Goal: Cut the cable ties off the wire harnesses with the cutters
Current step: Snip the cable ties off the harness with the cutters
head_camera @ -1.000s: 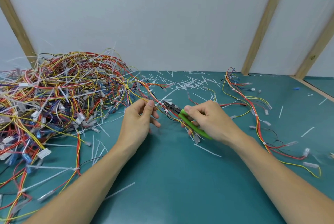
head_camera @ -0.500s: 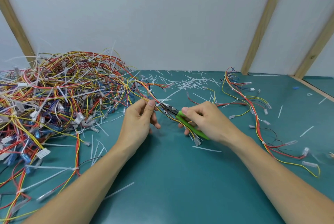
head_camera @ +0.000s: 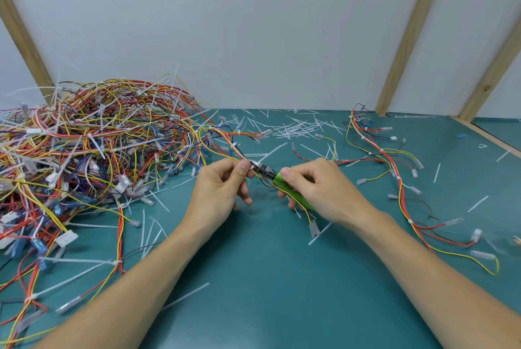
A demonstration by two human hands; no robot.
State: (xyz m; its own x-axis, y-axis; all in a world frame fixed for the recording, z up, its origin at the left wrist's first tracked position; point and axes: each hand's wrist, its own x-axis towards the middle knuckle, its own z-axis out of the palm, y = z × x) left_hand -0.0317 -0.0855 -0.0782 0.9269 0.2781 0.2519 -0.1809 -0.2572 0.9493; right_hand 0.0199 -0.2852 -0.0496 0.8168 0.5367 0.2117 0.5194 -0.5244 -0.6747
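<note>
The cutters (head_camera: 275, 178), gripped by the right hand (head_camera: 315, 188), have been brought up to the harness (head_camera: 239, 155) pinched by the left hand (head_camera: 222, 188), so a cut appears imminent.

The near part of the green table (head_camera: 267, 286) between the two forearms lies open, with only a few stray white tie offcuts (head_camera: 184, 296) on it. To the left a big tangled heap of wires (head_camera: 93, 151) blocks the way to the wall. On the right a loose harness (head_camera: 400, 185) trails along the table. Behind, a scatter of cut ties (head_camera: 296, 127) litters the strip before the white wall (head_camera: 253, 24).
</note>
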